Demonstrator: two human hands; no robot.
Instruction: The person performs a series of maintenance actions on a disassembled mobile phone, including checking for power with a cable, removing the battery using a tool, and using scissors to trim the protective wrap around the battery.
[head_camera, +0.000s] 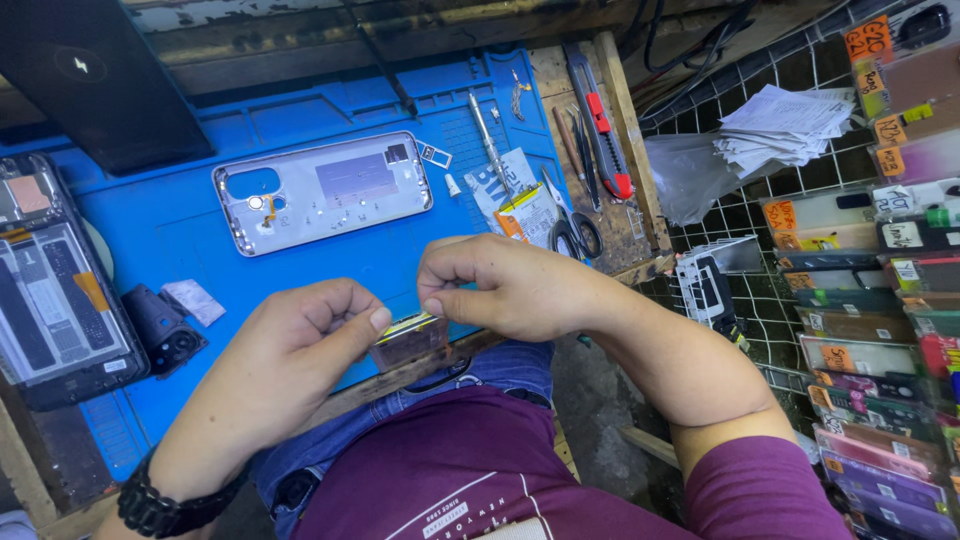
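Fingers of both our hands pinch a small flat part, dark and glossy with a yellow strip along its upper edge, held low in the centre of the frame over the near edge of the blue work mat. Our left hand presses its thumb on the part's left end; our right hand curls into a loose fist, thumb and forefinger nipping the right end. Its long axis runs left to right, tilted slightly up toward the right; which face is up we cannot tell.

Beyond it, in the upper middle, lies a silvery phone back cover, rounded corners, inner side up, long axis across the frame. An opened phone with exposed dark boards sits at the left edge, a black camera module beside it. Upper right of the mat hold a metal screwdriver, scissors and a red utility knife on worn wood. Bare mat lies between cover and hands.
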